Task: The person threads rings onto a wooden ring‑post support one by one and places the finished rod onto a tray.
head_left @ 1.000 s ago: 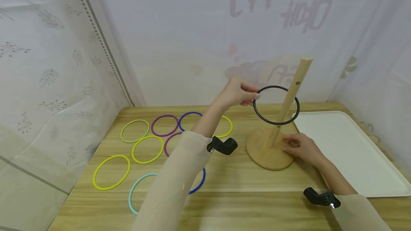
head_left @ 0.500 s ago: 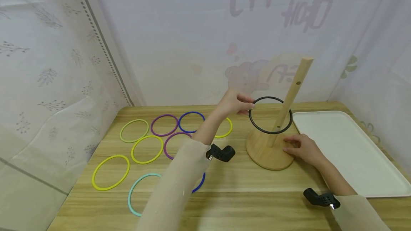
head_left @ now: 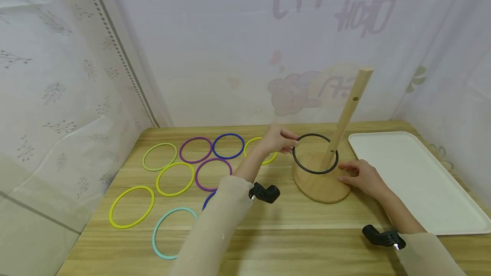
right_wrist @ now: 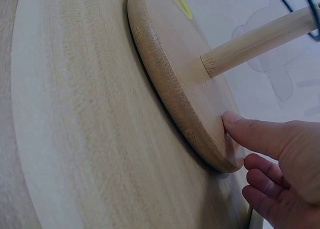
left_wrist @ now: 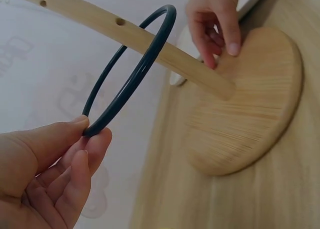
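My left hand (head_left: 276, 140) pinches a thin black ring (left_wrist: 125, 95) between thumb and fingers at the ring's left side. The ring encircles the lower part of a wooden post (head_left: 350, 107) and hangs above the round wooden base (head_left: 322, 189), apart from it. Down at the base's right edge, my right hand (head_left: 363, 178) grips the stand; in the right wrist view its thumb (right_wrist: 250, 131) lies on top of the base and the other fingers curl at the rim. The post rises from the base, leaning right in the head view.
Left of the stand, several loose rings lie flat on the wooden table (head_left: 291, 250): yellow ones (head_left: 111, 214), purple ones (head_left: 196, 176), blue ones, a lime one and a light turquoise one (head_left: 154, 242). My left sleeve partly covers some. A white tray (head_left: 406, 173) lies at the right.
My left hand has lowered the black ring along the post, nearer the base, drifting slightly left. The right hand has stayed at the base's edge.
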A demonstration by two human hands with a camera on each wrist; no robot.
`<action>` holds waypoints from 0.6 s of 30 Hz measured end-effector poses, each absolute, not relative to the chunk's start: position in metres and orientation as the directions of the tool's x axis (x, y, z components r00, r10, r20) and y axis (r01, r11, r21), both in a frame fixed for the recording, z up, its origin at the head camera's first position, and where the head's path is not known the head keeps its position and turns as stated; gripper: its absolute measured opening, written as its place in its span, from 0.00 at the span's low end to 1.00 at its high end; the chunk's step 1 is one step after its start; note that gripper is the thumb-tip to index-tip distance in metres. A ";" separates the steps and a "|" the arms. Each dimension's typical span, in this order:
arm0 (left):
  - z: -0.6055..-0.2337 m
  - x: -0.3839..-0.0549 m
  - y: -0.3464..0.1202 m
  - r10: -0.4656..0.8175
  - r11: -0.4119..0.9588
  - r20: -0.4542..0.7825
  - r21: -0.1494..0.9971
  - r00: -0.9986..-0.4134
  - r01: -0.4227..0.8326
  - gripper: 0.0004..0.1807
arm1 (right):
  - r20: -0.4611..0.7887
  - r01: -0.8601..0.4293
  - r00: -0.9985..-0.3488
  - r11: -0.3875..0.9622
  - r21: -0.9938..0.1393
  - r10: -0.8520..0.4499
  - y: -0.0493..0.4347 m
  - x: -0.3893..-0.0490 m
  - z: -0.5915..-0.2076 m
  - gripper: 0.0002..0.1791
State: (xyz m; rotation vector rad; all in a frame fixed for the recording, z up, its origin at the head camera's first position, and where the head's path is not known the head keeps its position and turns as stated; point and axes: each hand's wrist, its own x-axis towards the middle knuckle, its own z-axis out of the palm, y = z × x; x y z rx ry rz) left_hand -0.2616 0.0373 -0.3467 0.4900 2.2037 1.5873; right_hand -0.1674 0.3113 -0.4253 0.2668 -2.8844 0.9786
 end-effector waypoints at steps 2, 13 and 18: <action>-0.355 -0.261 0.038 0.483 0.308 -0.118 0.950 -0.867 0.043 0.10 | 0.133 -0.189 -0.982 0.781 -0.596 -0.136 0.311 -0.167 -0.426 0.22; -0.388 -0.254 0.041 0.416 0.342 -0.164 0.940 -0.894 -0.013 0.10 | 0.120 -0.184 -0.983 0.777 -0.602 -0.140 0.313 -0.169 -0.426 0.23; -0.403 -0.253 0.043 0.390 0.325 -0.159 0.945 -0.907 -0.026 0.08 | 0.120 -0.186 -0.983 0.775 -0.604 -0.141 0.313 -0.169 -0.427 0.23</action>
